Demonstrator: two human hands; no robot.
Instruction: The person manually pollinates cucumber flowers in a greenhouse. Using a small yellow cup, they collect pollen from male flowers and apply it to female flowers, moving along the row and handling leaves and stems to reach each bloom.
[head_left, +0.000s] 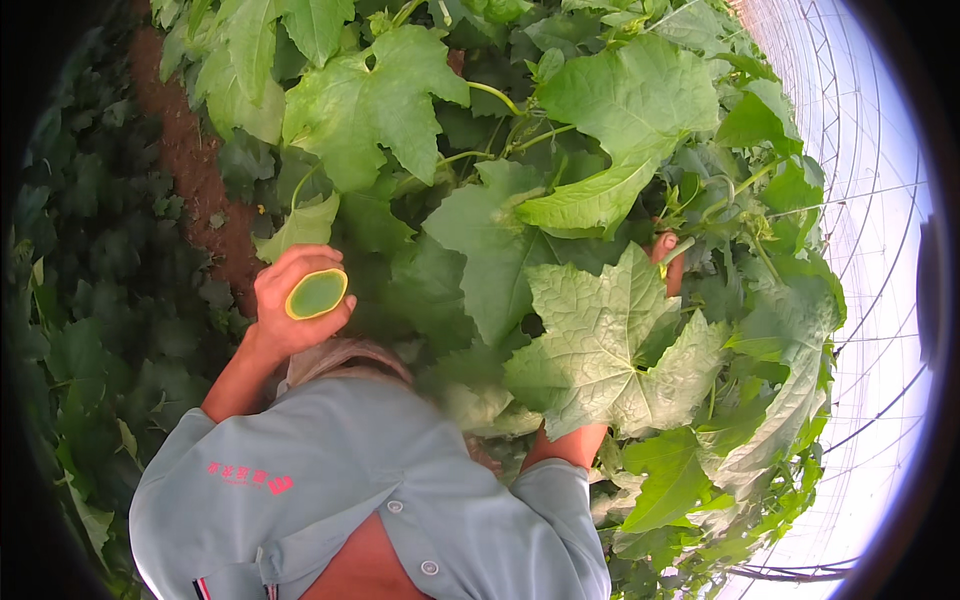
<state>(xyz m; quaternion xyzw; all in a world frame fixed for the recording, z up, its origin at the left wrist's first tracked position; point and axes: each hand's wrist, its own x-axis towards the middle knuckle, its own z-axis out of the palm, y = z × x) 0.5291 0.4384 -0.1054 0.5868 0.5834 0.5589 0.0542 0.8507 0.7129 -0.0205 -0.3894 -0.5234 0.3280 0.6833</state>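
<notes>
My left hand (281, 300) is wrapped around a small round cup-like container (318, 294) with a yellow rim and a green inside. It is held just in front of my body, with its round face towards the camera. Broad lobed leaves hide most of my right hand (666, 255); only some fingers show among the vine stems. A pale green stem-like piece (679, 250) lies against those fingers, and whether they grip it is unclear. Over my right forearm (566, 446) hangs a large pale leaf (600, 349), seemingly underside up.
Dense climbing vine foliage (375, 97) fills the space ahead and to the right. Left of it runs a strip of reddish-brown soil (195, 180), with darker, shaded plants (97, 262) beyond. A wire or frame lattice (862, 247) stands against bright light at far right.
</notes>
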